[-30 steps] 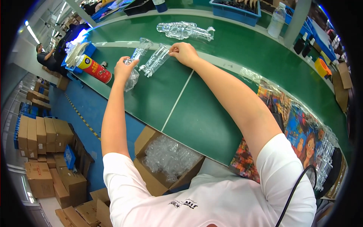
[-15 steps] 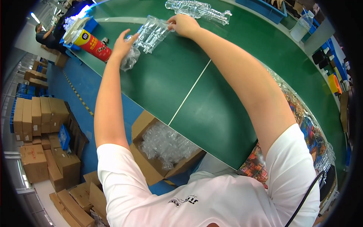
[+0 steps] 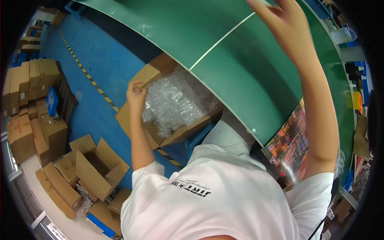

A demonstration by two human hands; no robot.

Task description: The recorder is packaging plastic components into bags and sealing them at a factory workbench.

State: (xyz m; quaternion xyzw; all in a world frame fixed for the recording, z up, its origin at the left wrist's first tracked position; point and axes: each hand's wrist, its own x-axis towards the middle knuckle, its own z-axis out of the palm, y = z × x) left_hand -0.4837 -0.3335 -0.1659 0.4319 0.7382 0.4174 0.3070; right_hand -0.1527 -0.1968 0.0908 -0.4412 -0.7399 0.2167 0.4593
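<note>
My left hand [image 3: 137, 95] hangs over the left flap of an open cardboard box [image 3: 127, 127], its fingers curled in. Whether something thin and clear is between those fingers cannot be made out. Clear plastic pieces [image 3: 172, 102] fill the box in a loose heap, right beside the hand. My right hand [image 3: 282, 22] is raised over the green table [image 3: 240, 76] at the top edge of the view. Its thumb stands apart from the fingers, the fingertips are cut off, and nothing shows in it.
Colourful printed sheets [image 3: 288, 144] lie on the table by my right arm. Stacked cartons [image 3: 44, 80] and an open, tilted carton [image 3: 96, 170] stand on the left. A yellow-black stripe [image 3: 86, 74] runs across the blue floor. A clear jug [image 3: 343, 36] stands at the far right.
My view has swung down toward the box. My left hand has moved from the plastic trays on the table to the box. My right hand has let go of the trays, which are out of view.
</note>
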